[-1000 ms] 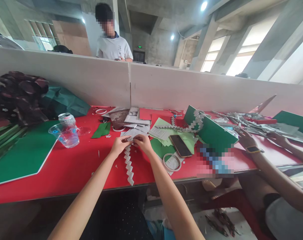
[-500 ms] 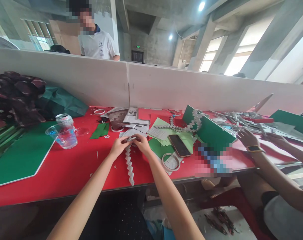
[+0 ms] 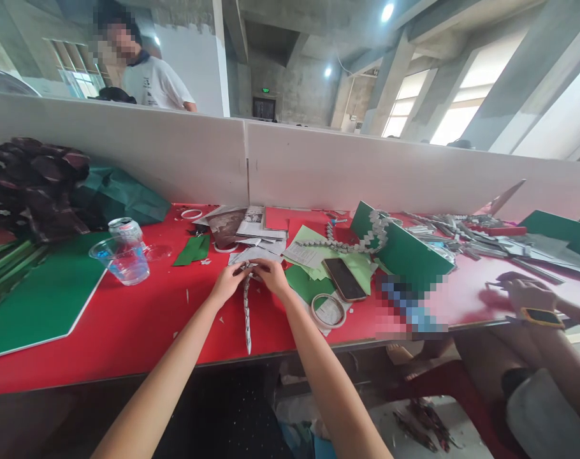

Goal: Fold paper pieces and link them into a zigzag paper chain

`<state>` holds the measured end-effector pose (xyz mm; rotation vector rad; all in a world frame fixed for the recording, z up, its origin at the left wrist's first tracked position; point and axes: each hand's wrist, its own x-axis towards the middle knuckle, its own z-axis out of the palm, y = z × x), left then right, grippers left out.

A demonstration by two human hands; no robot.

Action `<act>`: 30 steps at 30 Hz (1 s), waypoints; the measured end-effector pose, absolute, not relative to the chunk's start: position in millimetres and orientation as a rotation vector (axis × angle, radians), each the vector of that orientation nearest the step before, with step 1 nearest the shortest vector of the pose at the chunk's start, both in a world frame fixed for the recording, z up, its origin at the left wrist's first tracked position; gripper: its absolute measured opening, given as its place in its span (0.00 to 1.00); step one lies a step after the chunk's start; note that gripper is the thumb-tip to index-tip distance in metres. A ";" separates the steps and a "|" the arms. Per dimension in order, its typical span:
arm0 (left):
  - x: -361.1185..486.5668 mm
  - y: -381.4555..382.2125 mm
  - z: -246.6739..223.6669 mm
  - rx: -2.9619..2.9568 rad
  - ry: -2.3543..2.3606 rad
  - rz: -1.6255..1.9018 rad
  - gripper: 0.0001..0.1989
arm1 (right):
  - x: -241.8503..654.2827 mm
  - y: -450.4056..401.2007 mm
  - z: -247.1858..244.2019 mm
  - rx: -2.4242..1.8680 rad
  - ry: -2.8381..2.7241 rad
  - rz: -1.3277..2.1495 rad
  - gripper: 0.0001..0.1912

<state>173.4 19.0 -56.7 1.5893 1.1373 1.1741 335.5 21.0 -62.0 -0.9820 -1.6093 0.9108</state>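
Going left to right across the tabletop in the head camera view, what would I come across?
Clear plastic cup, green strips, left hand, folded pale chain, right hand, white ring, upright green board, another person's yellow-edged watch.

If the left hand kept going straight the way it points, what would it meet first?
Probably the fingers of the right hand, just beyond the left hand at the top of the folded chain; the exact depth there is unclear.
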 end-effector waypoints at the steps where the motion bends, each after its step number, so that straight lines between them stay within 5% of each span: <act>1: 173.3 19.7 -57.5 1.584 1.141 1.181 0.30 | 335.4 20.8 -61.5 -0.983 -1.607 0.907 0.13; 8: 173.2 22.3 -61.1 1.563 1.143 1.189 0.30 | 334.3 21.4 -61.3 -0.976 -1.597 0.799 0.09; 30: 176.5 14.8 -48.8 1.489 1.155 1.220 0.26 | 333.4 10.4 -51.8 -1.014 -1.799 0.584 0.16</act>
